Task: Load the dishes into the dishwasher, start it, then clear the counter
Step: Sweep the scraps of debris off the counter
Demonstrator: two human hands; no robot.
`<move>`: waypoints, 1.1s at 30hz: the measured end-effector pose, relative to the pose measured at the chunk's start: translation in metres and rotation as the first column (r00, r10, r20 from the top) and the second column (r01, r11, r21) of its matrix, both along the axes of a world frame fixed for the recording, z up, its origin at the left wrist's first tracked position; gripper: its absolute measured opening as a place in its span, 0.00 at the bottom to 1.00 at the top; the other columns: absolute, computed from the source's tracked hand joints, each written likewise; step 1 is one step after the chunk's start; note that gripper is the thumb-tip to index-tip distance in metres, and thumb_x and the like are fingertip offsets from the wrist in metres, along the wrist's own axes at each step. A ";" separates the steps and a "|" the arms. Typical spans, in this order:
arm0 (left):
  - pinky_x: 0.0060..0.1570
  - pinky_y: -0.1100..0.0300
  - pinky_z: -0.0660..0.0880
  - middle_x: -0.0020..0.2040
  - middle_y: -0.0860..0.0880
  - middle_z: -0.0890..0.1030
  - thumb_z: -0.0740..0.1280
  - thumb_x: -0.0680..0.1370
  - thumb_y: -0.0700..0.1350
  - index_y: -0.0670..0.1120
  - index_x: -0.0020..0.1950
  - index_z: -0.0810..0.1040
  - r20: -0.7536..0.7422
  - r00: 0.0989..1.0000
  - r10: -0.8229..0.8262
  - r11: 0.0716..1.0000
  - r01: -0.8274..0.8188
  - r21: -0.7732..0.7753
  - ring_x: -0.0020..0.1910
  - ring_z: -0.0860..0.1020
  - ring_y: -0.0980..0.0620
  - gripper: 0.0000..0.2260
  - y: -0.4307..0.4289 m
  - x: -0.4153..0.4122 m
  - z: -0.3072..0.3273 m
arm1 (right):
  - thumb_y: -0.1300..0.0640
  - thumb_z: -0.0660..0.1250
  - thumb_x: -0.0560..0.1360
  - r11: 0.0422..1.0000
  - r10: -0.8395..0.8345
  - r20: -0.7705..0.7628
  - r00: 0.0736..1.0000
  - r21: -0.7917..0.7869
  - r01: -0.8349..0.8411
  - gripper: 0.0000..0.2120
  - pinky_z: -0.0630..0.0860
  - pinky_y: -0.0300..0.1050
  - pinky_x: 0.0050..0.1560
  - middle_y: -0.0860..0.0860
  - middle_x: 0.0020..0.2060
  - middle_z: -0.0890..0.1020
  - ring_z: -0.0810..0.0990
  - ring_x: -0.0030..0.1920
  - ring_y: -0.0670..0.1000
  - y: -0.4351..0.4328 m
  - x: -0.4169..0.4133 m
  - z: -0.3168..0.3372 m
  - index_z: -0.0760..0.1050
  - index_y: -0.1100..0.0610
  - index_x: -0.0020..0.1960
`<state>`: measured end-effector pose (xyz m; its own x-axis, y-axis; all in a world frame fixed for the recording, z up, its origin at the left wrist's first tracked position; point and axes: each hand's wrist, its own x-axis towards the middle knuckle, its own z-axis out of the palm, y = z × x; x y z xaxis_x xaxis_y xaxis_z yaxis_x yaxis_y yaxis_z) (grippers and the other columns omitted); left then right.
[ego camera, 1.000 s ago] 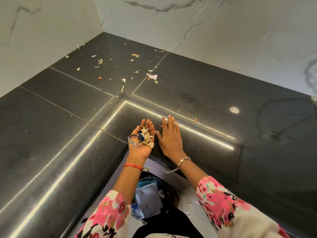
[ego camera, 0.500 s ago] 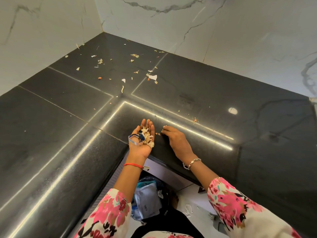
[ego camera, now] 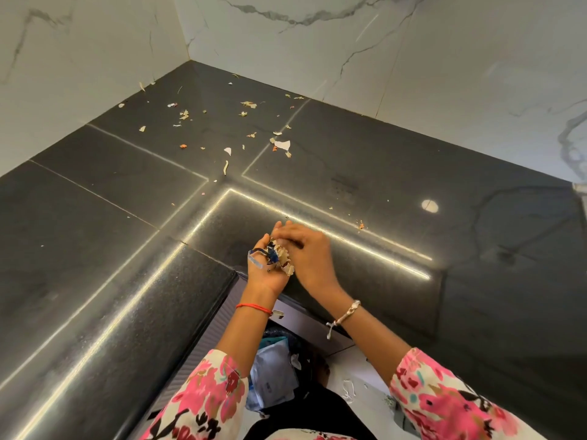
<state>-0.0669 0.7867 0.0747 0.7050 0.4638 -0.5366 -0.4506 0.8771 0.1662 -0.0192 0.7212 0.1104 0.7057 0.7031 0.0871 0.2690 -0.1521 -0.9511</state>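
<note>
A black polished desk (ego camera: pixel 95 217) wraps an inner corner under white marble walls (ego camera: pixel 444 58). Its rounded front edge turns just left of your wrists. Broad bare stretches lie open to your left and right, and the walls close off the back.

Your left hand (ego camera: pixel 265 274) lies palm up and released over that front edge, carrying a pile of scraps (ego camera: pixel 282 258) with a blue and clear plastic strip (ego camera: pixel 255 260) looped at the thumb. The pile's long axis runs along the palm, from fingers toward wrist.

Your right hand (ego camera: pixel 309 255) lies over it, fingers bent down onto the pile. Blur hides whether it grips anything or only presses.

Loose scraps (ego camera: pixel 282 144) are scattered toward the back corner, well apart from your hands. One thin sliver (ego camera: pixel 226 167) points roughly front to back. A few crumbs (ego camera: pixel 361 225) sit near your right hand.

Below the edge, a dark bin (ego camera: pixel 305 354) holds white packets (ego camera: pixel 273 373).
</note>
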 end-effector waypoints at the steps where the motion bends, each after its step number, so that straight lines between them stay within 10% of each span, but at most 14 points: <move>1: 0.44 0.58 0.81 0.47 0.42 0.82 0.52 0.83 0.43 0.41 0.54 0.77 0.016 1.000 0.003 1.000 -0.003 0.011 0.46 0.82 0.49 0.15 0.000 0.002 0.000 | 0.72 0.63 0.74 0.998 0.059 0.086 0.995 -0.029 -0.057 0.11 0.71 0.35 0.62 0.59 0.53 0.82 0.79 0.56 0.50 0.000 -0.005 -0.001 0.81 0.65 0.52; 8: 0.44 0.60 0.80 0.41 0.44 0.84 0.52 0.82 0.44 0.40 0.42 0.84 0.028 0.999 -0.023 0.998 0.021 0.060 0.39 0.84 0.50 0.22 -0.001 0.004 0.007 | 0.70 0.55 0.75 0.939 0.337 0.331 0.881 -0.185 -0.290 0.22 0.51 0.39 0.74 0.54 0.70 0.70 0.60 0.73 0.47 -0.007 0.008 -0.007 0.72 0.59 0.66; 15: 0.37 0.56 0.82 0.38 0.42 0.82 0.54 0.81 0.41 0.37 0.40 0.81 0.054 0.997 0.056 0.995 -0.052 -0.087 0.35 0.82 0.47 0.20 0.005 0.007 0.007 | 0.66 0.53 0.79 0.972 -0.012 0.282 0.959 -0.220 0.076 0.19 0.52 0.34 0.72 0.54 0.73 0.64 0.58 0.75 0.50 -0.025 0.102 -0.022 0.68 0.61 0.69; 24: 0.38 0.57 0.82 0.38 0.43 0.82 0.54 0.81 0.42 0.38 0.42 0.81 -0.015 0.997 0.080 0.994 -0.081 -0.080 0.36 0.82 0.48 0.18 0.007 -0.005 0.006 | 0.38 0.46 0.79 0.646 0.140 0.475 0.869 -0.709 0.283 0.38 0.39 0.50 0.75 0.58 0.76 0.44 0.42 0.77 0.54 -0.043 0.173 -0.064 0.43 0.64 0.76; 33: 0.40 0.58 0.81 0.38 0.45 0.82 0.54 0.81 0.43 0.40 0.46 0.78 -0.058 0.996 0.067 0.997 -0.069 -0.038 0.39 0.81 0.50 0.15 0.006 -0.024 0.012 | 0.37 0.41 0.79 0.754 0.528 0.422 0.737 -0.632 -0.179 0.34 0.39 0.46 0.76 0.48 0.75 0.44 0.40 0.76 0.46 -0.019 0.060 -0.073 0.44 0.56 0.77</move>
<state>-0.0904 0.7928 0.0865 0.6403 0.4871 -0.5939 -0.5002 0.8512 0.1589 0.0411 0.7018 0.0374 0.3377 0.9370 -0.0899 0.8455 -0.3439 -0.4085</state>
